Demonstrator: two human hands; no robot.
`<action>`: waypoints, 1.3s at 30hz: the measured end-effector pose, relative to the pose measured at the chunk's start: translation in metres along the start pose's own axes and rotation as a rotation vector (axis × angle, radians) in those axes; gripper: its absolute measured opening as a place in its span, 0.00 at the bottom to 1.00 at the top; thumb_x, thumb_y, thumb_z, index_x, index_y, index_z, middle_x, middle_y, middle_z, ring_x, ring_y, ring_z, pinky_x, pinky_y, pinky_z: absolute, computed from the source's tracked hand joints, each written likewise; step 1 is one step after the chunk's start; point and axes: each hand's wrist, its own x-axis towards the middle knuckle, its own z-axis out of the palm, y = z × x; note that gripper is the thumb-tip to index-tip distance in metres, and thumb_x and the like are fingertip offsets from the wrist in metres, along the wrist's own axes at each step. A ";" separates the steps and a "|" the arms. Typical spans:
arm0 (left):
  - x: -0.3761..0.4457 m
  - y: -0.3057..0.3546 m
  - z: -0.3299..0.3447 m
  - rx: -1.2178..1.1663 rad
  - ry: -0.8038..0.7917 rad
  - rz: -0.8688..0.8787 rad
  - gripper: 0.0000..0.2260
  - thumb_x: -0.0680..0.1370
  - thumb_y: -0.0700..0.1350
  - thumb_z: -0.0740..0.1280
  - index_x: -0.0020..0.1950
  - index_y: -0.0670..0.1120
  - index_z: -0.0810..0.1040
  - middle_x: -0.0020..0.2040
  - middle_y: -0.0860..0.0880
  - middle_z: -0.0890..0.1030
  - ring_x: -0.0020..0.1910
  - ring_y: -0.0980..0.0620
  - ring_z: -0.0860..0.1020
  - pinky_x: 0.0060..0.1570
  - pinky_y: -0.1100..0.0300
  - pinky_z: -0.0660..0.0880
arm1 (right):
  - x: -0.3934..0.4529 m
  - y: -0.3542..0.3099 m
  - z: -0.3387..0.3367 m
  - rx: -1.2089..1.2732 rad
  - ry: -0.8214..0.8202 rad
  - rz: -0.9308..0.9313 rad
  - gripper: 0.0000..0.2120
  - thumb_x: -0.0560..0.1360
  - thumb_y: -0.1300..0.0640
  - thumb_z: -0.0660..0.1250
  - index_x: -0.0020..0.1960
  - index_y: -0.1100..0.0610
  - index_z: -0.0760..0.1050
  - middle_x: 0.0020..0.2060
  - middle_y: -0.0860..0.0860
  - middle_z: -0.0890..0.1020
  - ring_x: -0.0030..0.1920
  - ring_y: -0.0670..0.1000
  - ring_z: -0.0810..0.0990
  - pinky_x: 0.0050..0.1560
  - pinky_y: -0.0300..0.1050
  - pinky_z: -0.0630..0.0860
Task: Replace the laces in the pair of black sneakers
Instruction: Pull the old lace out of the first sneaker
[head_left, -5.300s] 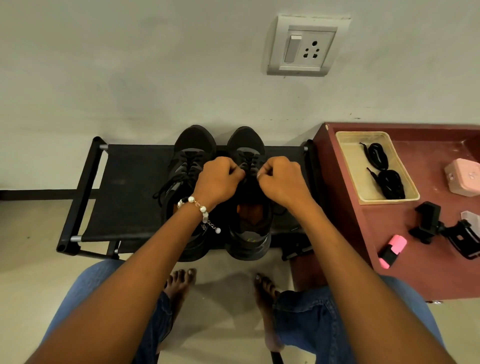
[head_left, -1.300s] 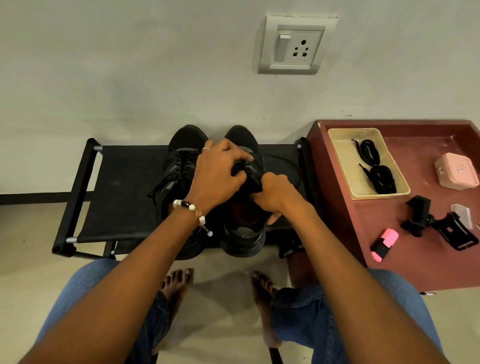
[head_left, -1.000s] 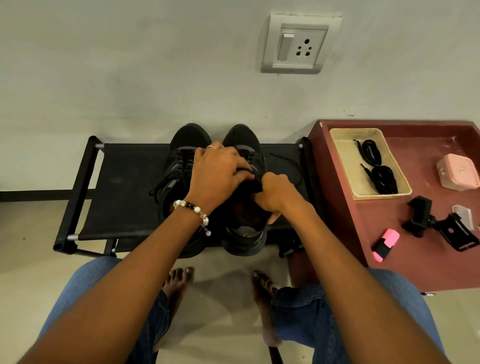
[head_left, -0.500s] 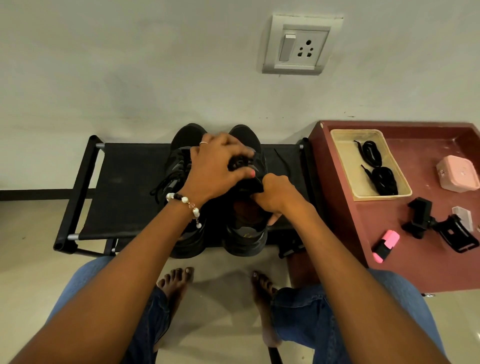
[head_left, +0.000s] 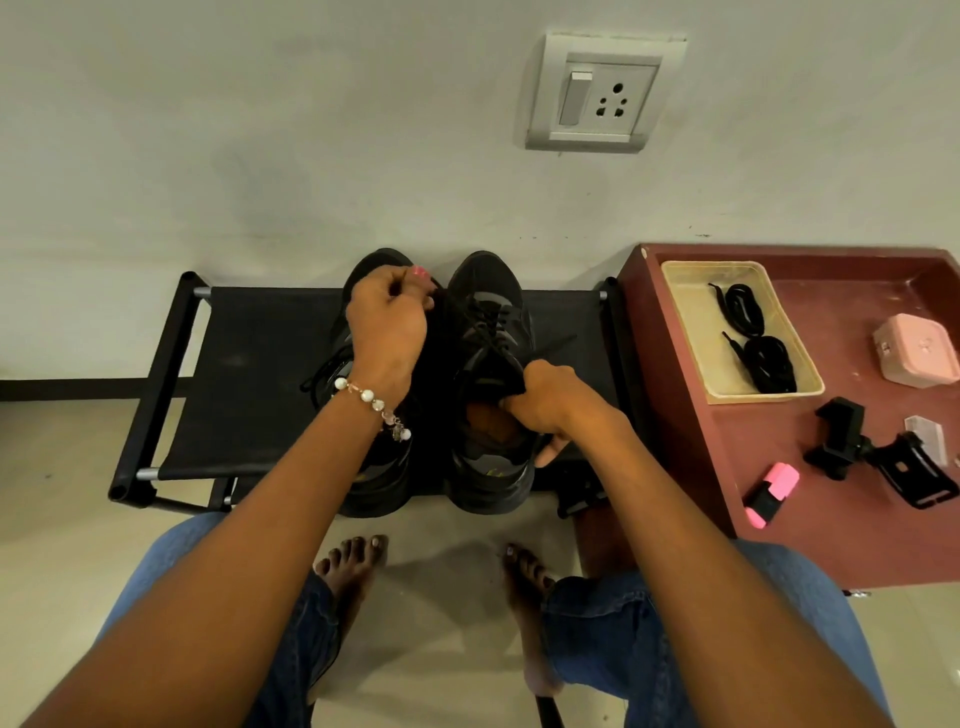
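The right sneaker (head_left: 488, 384) was steadied at its tongue by the gripping right hand (head_left: 545, 402). Its lace (head_left: 467, 317), pinched by the left hand (head_left: 387, 322), was drawn far-left, toes pointing far.

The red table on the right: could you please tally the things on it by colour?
Black: 3 – two lace bundles in the beige tray, one phone clamp
Pink: 2 – box, highlighter
Beige: 1 – tray
Pale grey: 1 – small block
Total: 7
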 end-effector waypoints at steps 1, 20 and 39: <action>0.000 0.000 -0.001 0.033 0.023 0.025 0.07 0.80 0.46 0.65 0.42 0.49 0.79 0.41 0.48 0.81 0.42 0.52 0.79 0.47 0.53 0.77 | 0.000 0.000 0.001 0.001 -0.003 0.012 0.19 0.78 0.56 0.65 0.66 0.60 0.69 0.59 0.60 0.72 0.45 0.64 0.83 0.42 0.56 0.83; -0.004 -0.003 0.001 0.256 -0.190 0.249 0.05 0.79 0.43 0.66 0.44 0.46 0.80 0.43 0.49 0.82 0.45 0.51 0.79 0.53 0.49 0.77 | -0.003 -0.002 0.005 -0.099 0.096 -0.005 0.21 0.79 0.58 0.63 0.69 0.63 0.65 0.62 0.61 0.72 0.59 0.62 0.76 0.56 0.50 0.77; -0.019 -0.008 0.004 1.220 -0.364 0.895 0.12 0.76 0.57 0.66 0.56 0.56 0.81 0.56 0.53 0.78 0.59 0.48 0.72 0.58 0.48 0.62 | -0.011 -0.005 0.003 -0.087 0.086 0.005 0.15 0.78 0.59 0.62 0.64 0.60 0.70 0.59 0.59 0.74 0.53 0.60 0.79 0.43 0.48 0.80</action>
